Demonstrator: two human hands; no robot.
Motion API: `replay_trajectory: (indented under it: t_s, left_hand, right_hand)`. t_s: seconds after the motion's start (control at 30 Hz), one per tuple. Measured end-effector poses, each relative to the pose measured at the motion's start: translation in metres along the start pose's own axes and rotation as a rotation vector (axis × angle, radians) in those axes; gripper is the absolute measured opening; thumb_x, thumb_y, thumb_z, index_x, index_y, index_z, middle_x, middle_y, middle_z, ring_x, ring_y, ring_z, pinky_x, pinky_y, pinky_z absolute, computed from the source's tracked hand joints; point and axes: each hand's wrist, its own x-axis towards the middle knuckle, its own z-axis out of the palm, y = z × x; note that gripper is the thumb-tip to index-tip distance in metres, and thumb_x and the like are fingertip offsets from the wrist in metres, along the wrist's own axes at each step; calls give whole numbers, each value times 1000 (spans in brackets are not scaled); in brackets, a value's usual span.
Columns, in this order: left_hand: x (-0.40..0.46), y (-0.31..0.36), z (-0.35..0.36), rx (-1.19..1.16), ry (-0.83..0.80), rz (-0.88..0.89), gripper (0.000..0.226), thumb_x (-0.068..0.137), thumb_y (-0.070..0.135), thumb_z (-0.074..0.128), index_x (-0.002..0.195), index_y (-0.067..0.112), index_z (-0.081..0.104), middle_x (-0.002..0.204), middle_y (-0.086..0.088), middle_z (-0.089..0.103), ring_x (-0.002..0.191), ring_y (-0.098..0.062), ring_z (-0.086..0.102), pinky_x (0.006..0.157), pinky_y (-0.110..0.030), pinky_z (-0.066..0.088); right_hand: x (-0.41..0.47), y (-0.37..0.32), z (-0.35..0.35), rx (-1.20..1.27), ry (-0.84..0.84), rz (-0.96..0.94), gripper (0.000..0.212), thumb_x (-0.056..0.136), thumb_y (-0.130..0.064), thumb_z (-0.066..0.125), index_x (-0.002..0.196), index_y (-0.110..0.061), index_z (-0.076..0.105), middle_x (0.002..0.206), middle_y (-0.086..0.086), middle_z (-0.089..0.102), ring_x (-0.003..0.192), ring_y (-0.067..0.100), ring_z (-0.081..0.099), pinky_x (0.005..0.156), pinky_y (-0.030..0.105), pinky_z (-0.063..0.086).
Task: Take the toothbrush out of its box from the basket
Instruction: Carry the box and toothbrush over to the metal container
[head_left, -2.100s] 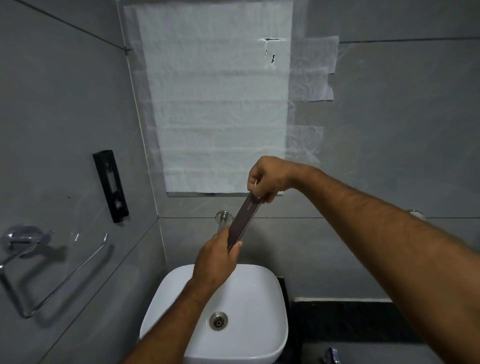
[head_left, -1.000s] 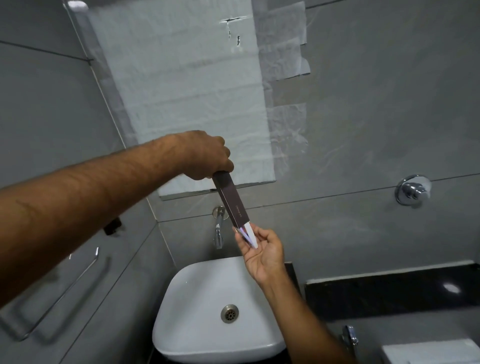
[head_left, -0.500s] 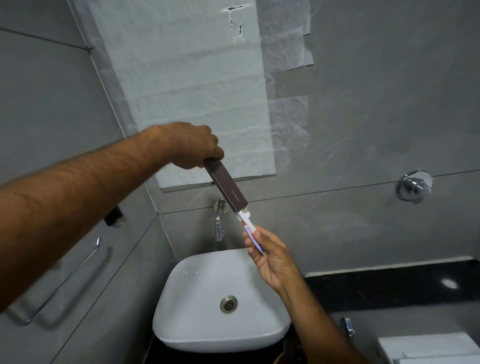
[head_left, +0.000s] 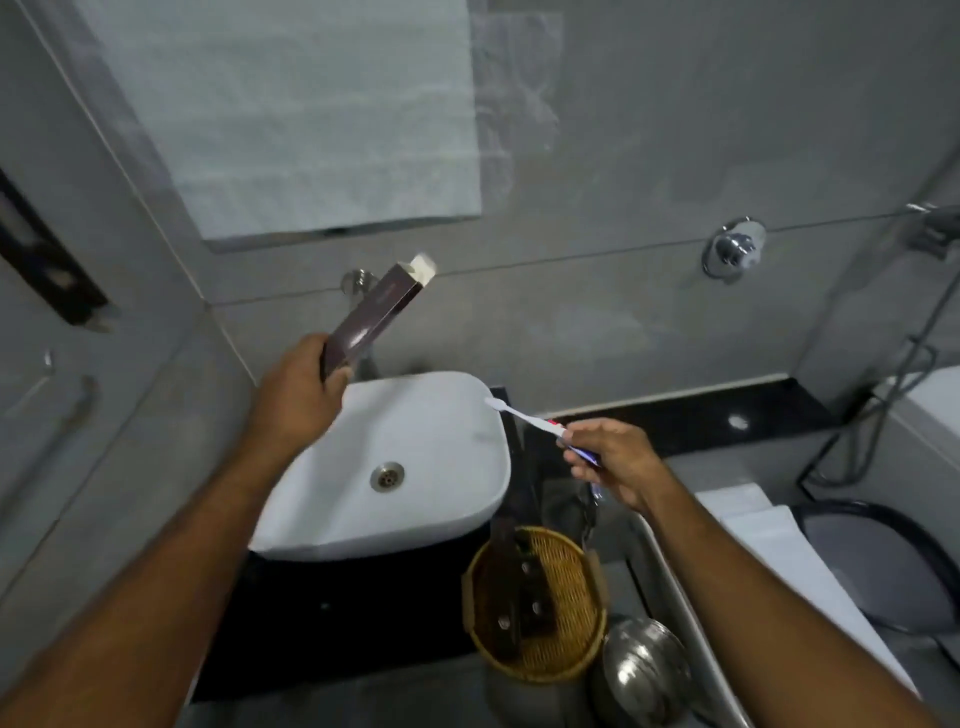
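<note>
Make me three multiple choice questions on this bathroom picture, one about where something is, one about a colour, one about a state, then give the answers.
1. Where is the wicker basket?
A. inside the basin
B. low, to the right of the white basin
C. hanging on the wall

2. What colour is the box?
A. dark brown
B. yellow
C. green

3. What state is the toothbrush in?
A. half inside the box
B. lying in the basket
C. fully out, in the right hand

Answers: B, the basket stands below and beside the basin; A, the box in the left hand is dark brown; C, box and brush are apart.
</note>
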Motion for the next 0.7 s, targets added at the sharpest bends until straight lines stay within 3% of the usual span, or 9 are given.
replay_trajectory:
  t_s: [0.1, 0.2, 0.3, 0.37, 0.43, 0.5, 0.6, 0.7]
  left_hand:
    - [-56, 4, 69, -103, -53, -181, 30, 89, 27, 64, 116, 14, 58, 101, -19, 70, 93, -42, 63, 76, -41, 45]
    - [-104, 17, 117, -158, -127, -234, 30, 90, 29, 64, 113, 11, 58, 101, -19, 70, 94, -43, 65, 77, -41, 47]
    - [-138, 24, 144, -239, -208, -278, 29, 88, 31, 68, 107, 12, 58, 94, -9, 70, 86, -32, 67, 68, -30, 45]
    - [-154, 28, 156, -339, -280, -335, 34, 83, 34, 73, 104, 17, 53, 89, 2, 66, 81, -19, 66, 60, -22, 45]
    - [-164, 34, 167, -479, -397, -428, 43, 81, 38, 75, 111, 18, 50, 96, 1, 66, 83, -16, 67, 64, -24, 54]
    - [-175, 41, 177, -597, -517, -508, 50, 80, 43, 73, 117, 17, 52, 102, -6, 70, 87, -22, 71, 71, -34, 61]
    - [-191, 50, 187, -696, -579, -507, 44, 81, 45, 73, 112, 16, 60, 96, -9, 71, 79, -18, 71, 70, -38, 62]
    - [-202, 62, 195, -825, -564, -528, 36, 86, 37, 71, 108, 9, 63, 77, -11, 69, 57, -12, 67, 47, -28, 54]
  right_hand:
    - [-11, 43, 3, -16, 132, 72, 7, 84, 1, 70, 91, 3, 72, 68, 18, 65, 47, 17, 55, 40, 23, 47]
    - [-30, 91, 9, 82, 215, 196, 13, 84, -2, 72, 96, 2, 73, 67, 14, 69, 53, 18, 61, 48, 25, 54]
    - [-54, 126, 15, 296, 217, 283, 13, 91, -7, 67, 103, -3, 70, 80, 10, 75, 65, 16, 69, 55, 28, 61]
    - [-69, 141, 16, 384, 191, 312, 13, 95, -12, 62, 105, -6, 68, 81, 6, 75, 62, 13, 67, 55, 29, 61]
    - [-83, 151, 15, 423, 161, 326, 12, 96, -13, 61, 103, -6, 67, 76, 5, 69, 56, 11, 63, 52, 28, 60]
    - [-96, 157, 13, 417, 143, 314, 11, 96, -15, 61, 100, -6, 66, 73, 5, 61, 52, 10, 56, 46, 25, 55]
    - [-109, 161, 8, 429, 145, 244, 14, 95, -16, 59, 96, -4, 64, 69, 7, 55, 44, 10, 48, 36, 21, 41]
    - [-118, 159, -3, 367, 225, 203, 18, 99, -13, 55, 101, 2, 65, 69, 9, 63, 43, 12, 43, 37, 20, 32]
